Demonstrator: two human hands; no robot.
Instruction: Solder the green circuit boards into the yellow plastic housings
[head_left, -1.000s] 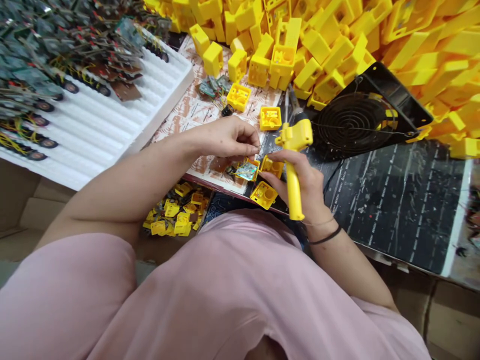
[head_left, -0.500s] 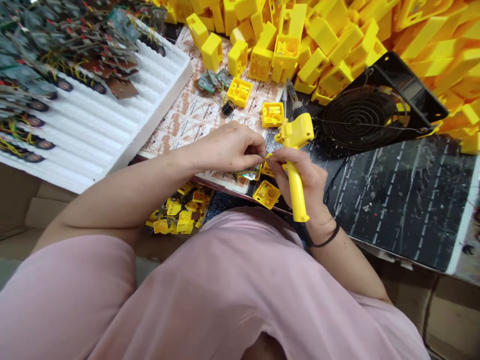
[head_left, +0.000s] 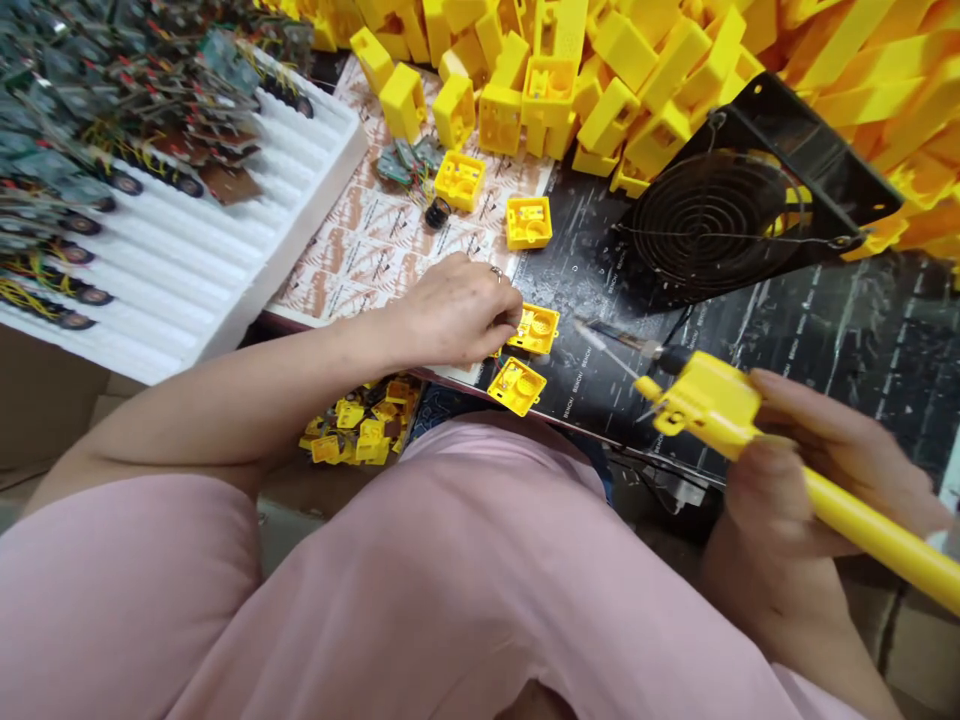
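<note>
My left hand (head_left: 459, 312) rests at the table's front edge, its fingers curled in beside an open yellow plastic case (head_left: 538, 328). Whatever the fingertips pinch is hidden under the hand. A second yellow case half (head_left: 517, 386) lies just nearer to me, at the edge. Out to the right, my right hand (head_left: 787, 490) is wrapped around a yellow soldering gun (head_left: 712, 400), whose thin metal tip and feed tube point left toward the cases. The gun is held in the air, apart from them.
Yellow cases (head_left: 630, 50) are heaped along the back. A black fan (head_left: 705, 230) stands at the right. Circuit boards with wires fill a white foam tray (head_left: 247, 240) at the left. Two more cases, one being a yellow case (head_left: 529, 222), sit mid-table. Below is a box of yellow parts (head_left: 367, 430).
My right hand has swung away to the right and toward me, and the soldering gun has turned from upright to pointing left. My left hand has shifted slightly left, staying by the cases.
</note>
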